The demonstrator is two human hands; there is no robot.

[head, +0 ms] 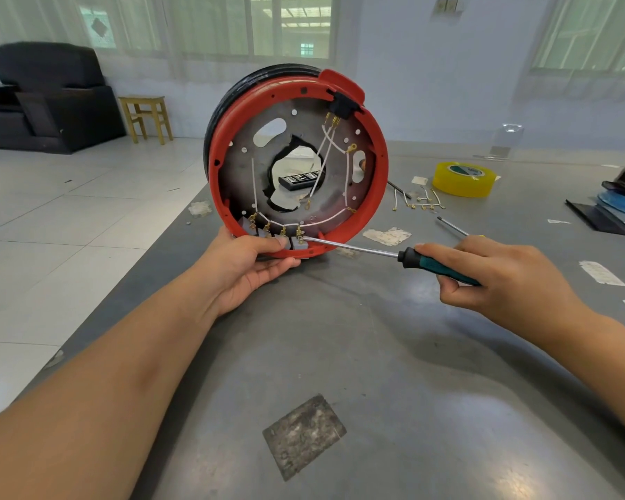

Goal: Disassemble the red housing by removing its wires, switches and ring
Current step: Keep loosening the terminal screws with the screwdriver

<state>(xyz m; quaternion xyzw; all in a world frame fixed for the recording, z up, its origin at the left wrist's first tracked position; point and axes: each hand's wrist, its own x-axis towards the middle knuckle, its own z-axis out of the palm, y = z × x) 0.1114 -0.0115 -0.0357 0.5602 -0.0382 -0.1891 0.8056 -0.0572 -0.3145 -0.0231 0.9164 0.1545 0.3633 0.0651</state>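
Now screwdriver (376, 251) tip (right hand (502, 279)) at switches (289, 242)

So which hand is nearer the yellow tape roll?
Right. The right hand, holding the screwdriver, lies below the yellow tape roll; the left hand grips the red housing, farther left.

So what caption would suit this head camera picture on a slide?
Left hand steadies the upright red housing while the right hand works a screwdriver tip at a switch terminal.
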